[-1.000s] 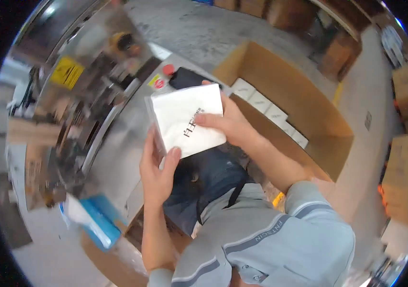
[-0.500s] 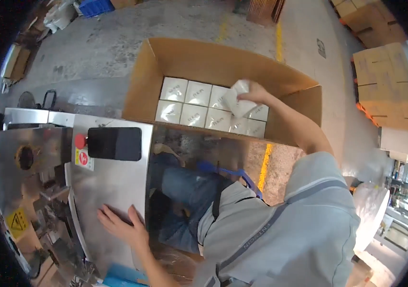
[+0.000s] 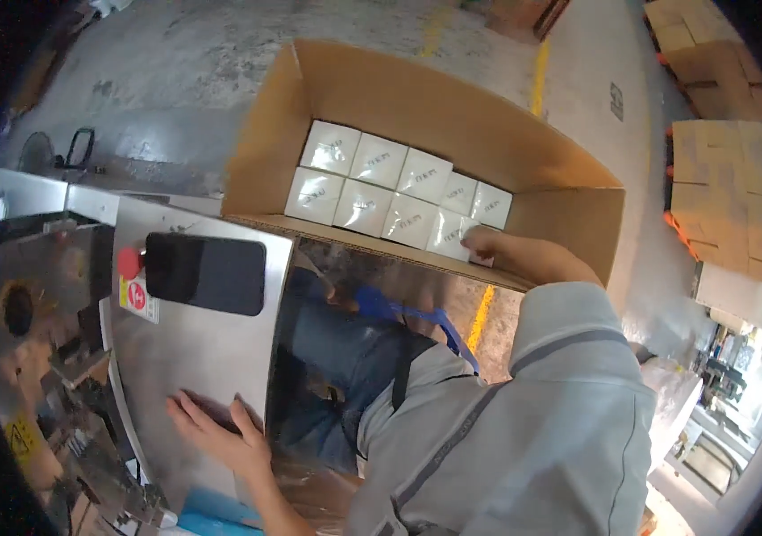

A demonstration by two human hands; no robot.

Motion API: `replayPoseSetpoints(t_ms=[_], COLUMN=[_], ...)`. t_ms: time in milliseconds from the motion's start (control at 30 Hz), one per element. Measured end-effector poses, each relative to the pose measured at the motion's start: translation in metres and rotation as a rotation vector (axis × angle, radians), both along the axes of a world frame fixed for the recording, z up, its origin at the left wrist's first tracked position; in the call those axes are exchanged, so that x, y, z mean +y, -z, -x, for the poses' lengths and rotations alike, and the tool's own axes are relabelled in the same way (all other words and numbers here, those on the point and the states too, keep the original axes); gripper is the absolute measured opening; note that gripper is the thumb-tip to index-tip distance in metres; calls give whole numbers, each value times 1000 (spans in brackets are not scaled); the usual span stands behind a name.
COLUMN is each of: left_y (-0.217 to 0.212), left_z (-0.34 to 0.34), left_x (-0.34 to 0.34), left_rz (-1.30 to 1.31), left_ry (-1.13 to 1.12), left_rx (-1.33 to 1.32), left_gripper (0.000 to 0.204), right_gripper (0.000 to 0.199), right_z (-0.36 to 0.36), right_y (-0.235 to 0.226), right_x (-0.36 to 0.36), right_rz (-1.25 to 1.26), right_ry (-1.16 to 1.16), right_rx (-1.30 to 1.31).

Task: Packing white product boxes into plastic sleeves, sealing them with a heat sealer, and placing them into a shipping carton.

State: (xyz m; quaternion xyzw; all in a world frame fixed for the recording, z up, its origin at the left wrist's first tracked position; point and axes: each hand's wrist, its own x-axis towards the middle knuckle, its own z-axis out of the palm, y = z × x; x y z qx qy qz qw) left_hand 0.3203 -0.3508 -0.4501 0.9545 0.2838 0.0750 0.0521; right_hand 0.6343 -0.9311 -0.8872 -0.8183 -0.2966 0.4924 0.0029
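My right hand [image 3: 497,246] reaches into an open cardboard carton [image 3: 345,76], fingers bent down over the white box [image 3: 481,261] at the right end of the near row. The fingers close about that box, though their tips are partly hidden. Several shiny white boxes with faint dark print, such as this white box [image 3: 363,207], stand in two rows against the carton's left side. One white box [image 3: 425,174] in the far row appears a little higher than its neighbours. My left hand [image 3: 224,442] lies open and flat on the metal machine top [image 3: 193,357], holding nothing.
A black phone [image 3: 207,272] lies on the machine top beside a red push button [image 3: 131,263]. Machine parts [image 3: 68,357] fill the left side. Stacked cartons [image 3: 724,192] stand at the far right. A blue bag [image 3: 216,516] lies at the lower left.
The white box my right hand held above the rows is now down among them. That hand has moved nearer and right, to the near row's end. My left hand stays on the metal.
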Motion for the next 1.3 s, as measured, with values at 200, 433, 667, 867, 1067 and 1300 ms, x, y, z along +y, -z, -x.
replayPoseSetpoints(t_ms=[200, 433, 667, 867, 1067, 1300], left_y=[-1, 6, -39, -79, -43, -34], left_z=[18, 15, 116, 328, 409, 441], left_x=[7, -3, -2, 110, 160, 172], left_rz=[-16, 56, 549, -146, 33, -139], left_ry=[-76, -8, -335, -879, -946, -1136], left_rx=[-18, -395, -615, -773, -604, -696], left_gripper=[81, 48, 25, 51, 78, 36], right_gripper=[40, 30, 26, 24, 24, 23], right_z=[-47, -21, 96, 147, 171, 187], right_y=[-123, -391, -474, -478, -476, -477], right_x=[185, 334, 363, 355, 384, 394], right_rz=[-260, -1065, -1216, -1142, -1186, -1199], right_ry=[8, 350, 172, 235, 183, 72], right_rx=[-60, -301, -107, 36, 126, 145])
